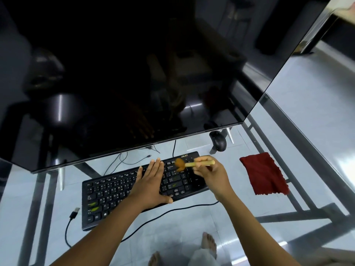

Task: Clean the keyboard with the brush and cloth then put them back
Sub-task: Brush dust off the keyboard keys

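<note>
Glass desktop (307, 112) on a metal frame fills my view, with pale floor tiles showing through it. From 9 to 1 o'clock a big dark monitor (134, 73) hangs over the work.

Below it, near 6 o'clock of frame centre, lies the black Acer keyboard (107, 196), angled. I judge it light, rigid plastic, likely to skate on glass. The left hand (151, 183) lies flat on its middle, fingers straight, which should pin it.

At 3 o'clock of the keyboard, well apart, the red cloth (265, 173) lies crumpled; it looks soft and limp, easy to pinch anywhere.

A black mouse (218, 141) sits at 1 o'clock.

The right hand (209, 173) pinches the brush (192, 163) by its pale handle, brown bristles over the upper right keys. I judge it featherlight, with a stiff handle and soft tip; mid-handle looks the right hold.

Blur hides whether the bristles touch the keys. The hands and forearm cover many keys. Green marks on a few keys I cannot identify. Where the brush and cloth belong is out of sight.
</note>
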A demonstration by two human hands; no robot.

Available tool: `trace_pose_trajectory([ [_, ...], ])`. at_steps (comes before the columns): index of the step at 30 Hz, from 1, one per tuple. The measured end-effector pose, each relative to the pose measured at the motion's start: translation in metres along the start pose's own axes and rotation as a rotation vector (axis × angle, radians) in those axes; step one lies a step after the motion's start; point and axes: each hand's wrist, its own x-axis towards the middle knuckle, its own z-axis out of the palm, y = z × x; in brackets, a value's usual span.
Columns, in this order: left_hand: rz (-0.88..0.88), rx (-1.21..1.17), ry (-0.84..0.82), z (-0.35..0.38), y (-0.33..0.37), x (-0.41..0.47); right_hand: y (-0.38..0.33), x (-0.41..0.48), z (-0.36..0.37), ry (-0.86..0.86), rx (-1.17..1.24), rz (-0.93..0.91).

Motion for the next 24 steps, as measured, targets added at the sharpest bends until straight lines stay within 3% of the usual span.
trace_pose_trajectory([
  [3,0.006,-0.018,0.019,0.001,-0.001,0.0,0.004,0.005,-0.013,0.176,-0.08,0.014],
  [7,0.007,-0.023,0.031,0.002,-0.003,0.0,0.002,-0.003,-0.013,-0.022,-0.129,-0.065],
  [10,0.012,-0.031,0.03,0.003,-0.002,0.0,0.006,-0.004,-0.02,0.17,-0.097,-0.016],
  [14,0.013,-0.031,0.033,0.003,-0.004,0.0,0.009,-0.018,-0.019,-0.025,-0.128,-0.072],
  [17,0.016,-0.033,0.032,0.004,-0.003,0.0,0.014,-0.017,-0.026,0.205,-0.103,-0.025],
  [21,0.013,-0.026,0.031,0.003,-0.004,0.0,0.012,-0.024,-0.026,-0.029,-0.11,-0.05],
  [24,0.017,-0.029,0.026,0.003,-0.003,0.0,0.016,-0.02,-0.029,0.202,-0.084,-0.01],
])
